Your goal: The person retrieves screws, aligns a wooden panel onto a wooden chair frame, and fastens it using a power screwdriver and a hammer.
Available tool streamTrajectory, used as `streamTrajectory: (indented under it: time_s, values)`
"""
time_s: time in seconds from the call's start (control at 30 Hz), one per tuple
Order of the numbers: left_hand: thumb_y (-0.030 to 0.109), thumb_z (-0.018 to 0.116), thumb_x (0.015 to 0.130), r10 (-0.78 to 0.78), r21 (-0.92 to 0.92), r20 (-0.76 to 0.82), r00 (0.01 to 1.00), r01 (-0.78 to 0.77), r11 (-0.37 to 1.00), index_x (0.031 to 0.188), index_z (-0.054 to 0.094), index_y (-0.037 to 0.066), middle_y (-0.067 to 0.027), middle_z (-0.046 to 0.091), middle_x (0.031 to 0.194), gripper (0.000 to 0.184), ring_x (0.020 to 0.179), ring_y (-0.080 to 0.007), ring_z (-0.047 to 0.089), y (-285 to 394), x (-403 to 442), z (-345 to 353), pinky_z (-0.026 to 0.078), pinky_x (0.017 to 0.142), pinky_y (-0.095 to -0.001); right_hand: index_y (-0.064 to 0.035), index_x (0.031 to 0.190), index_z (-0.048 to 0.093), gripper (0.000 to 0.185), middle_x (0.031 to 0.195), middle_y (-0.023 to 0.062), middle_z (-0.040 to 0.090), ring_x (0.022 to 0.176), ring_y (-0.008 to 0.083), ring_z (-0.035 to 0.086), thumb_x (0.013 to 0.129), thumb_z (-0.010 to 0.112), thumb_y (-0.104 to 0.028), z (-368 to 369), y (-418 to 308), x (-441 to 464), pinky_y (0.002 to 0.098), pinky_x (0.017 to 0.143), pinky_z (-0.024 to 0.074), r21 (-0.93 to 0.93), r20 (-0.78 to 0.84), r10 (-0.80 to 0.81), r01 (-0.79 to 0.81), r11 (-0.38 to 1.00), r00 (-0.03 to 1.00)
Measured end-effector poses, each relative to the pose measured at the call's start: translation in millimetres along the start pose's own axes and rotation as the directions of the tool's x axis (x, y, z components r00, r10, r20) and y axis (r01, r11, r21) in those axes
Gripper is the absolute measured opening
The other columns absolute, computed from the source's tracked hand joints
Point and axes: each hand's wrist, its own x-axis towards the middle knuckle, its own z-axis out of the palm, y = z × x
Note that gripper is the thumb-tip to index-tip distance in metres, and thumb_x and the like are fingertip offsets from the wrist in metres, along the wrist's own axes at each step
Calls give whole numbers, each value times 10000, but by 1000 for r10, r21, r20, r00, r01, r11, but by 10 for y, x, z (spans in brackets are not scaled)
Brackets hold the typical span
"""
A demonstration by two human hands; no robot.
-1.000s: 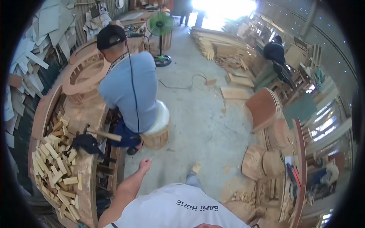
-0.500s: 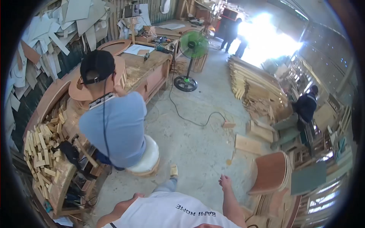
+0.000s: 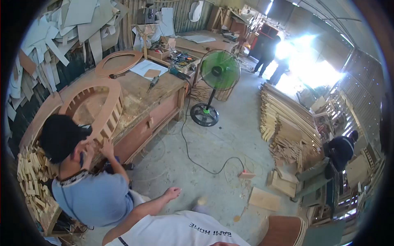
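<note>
My left hand (image 3: 172, 193) is stretched forward over the concrete floor (image 3: 184, 164), fingers curled in loosely, and no object shows in it. It touches nothing; the nearest thing is a co-worker in a blue shirt (image 3: 92, 201), on the left. That person sits bent toward an oval wooden frame (image 3: 113, 98) with slatted sides, which lies on the workbench (image 3: 139, 92). Both of the co-worker's hands (image 3: 107, 148) are up at the near end of this frame. My right hand is out of view; only my white shirt (image 3: 176, 229) fills the bottom.
A green standing fan (image 3: 220, 69) is ahead, with a black cable (image 3: 186, 149) trailing across the floor. Stacked wood strips (image 3: 283, 106), a flat board (image 3: 264, 199) and curved panels (image 3: 283, 231) lie to the right. Another person (image 3: 340, 151) bends at the far right. Wood blocks (image 3: 30, 172) are piled left.
My view has moved forward along the floor. My left hand has swung forward, while my right hand has dropped out of view. The seated co-worker now appears lower and further left, uncovering the oval frame.
</note>
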Motion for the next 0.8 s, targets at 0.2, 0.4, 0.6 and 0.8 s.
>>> streamTrajectory:
  time_s: [0.2,0.4,0.6,0.8]
  values:
    - [373,618,867,-69,51,-156,985,78,996,1038,663,50,-32,650,782,368,708,-115,600,1004,1020,31,497,652,-286,-69,1058,625,308,845,183,649,757,278,640,830,599,-275,-240,-1458,1342,414,648,510,-313,121,-100,133,941,988]
    - [308,615,871,-114,-128,-479,870,60,990,948,676,65,-25,625,723,262,593,-114,556,1179,1545,-387,443,516,-270,-87,931,620,226,716,151,607,625,260,582,831,592,-288,-457,-4230,2475,403,546,470,-579,215,-396,443,684,893]
    - [213,594,871,-337,-649,-561,756,-149,746,764,536,133,14,518,657,146,530,-94,492,1084,2111,-912,357,438,-243,26,1042,615,353,863,89,650,641,152,617,873,648,-283,566,-7576,2251,263,523,489,95,92,-588,581,809,804]
    - [159,576,873,-419,-654,-588,692,-102,750,744,462,152,15,505,674,173,544,-90,492,1625,2784,-1685,348,440,-232,-18,1068,634,316,892,55,661,722,154,636,876,653,-267,1766,-8809,2026,293,605,506,-91,399,-594,675,732,699]
